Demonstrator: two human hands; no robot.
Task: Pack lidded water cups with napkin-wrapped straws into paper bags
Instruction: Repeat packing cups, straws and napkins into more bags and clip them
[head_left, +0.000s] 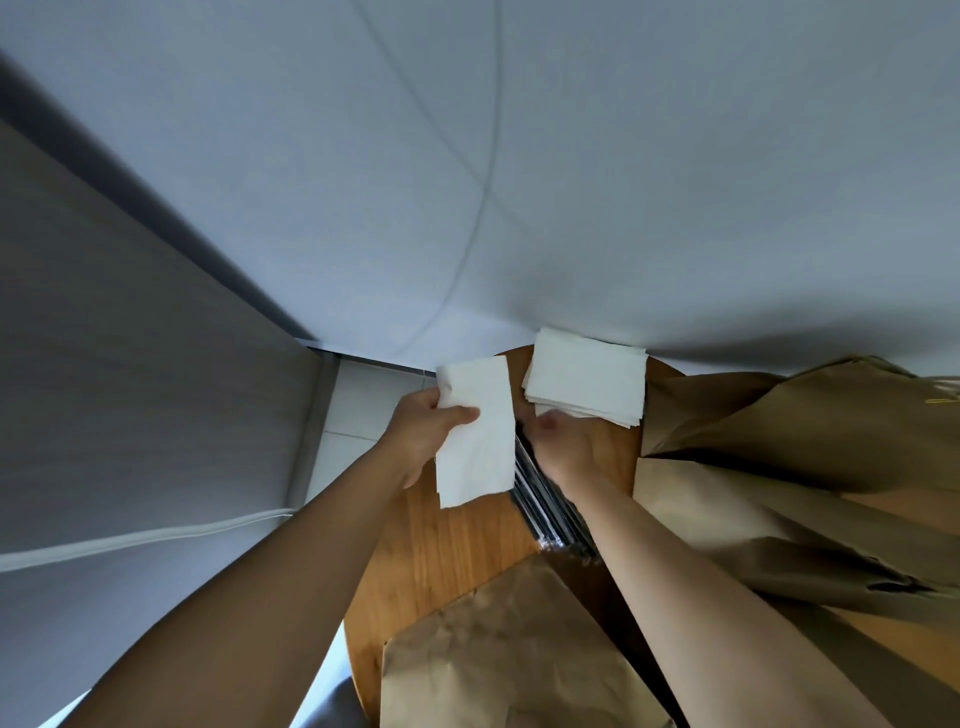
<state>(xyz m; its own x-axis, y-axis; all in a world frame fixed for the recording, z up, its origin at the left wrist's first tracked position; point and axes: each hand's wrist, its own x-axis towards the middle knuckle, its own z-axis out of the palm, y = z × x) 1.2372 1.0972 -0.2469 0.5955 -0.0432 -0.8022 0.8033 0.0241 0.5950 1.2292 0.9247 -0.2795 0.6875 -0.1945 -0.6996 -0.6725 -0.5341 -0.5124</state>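
Two bare forearms, left hand (423, 436) and right hand (563, 447): no sleeves, rings or watches being worn.

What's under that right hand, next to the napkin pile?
A bundle of dark straws lies on the table under the right hand. The hand covers their far ends.

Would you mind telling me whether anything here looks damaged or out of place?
The paper bag lying on the right has a small dark tear near its lower edge, and the napkin stack is fanned unevenly. Nothing looks spilled.
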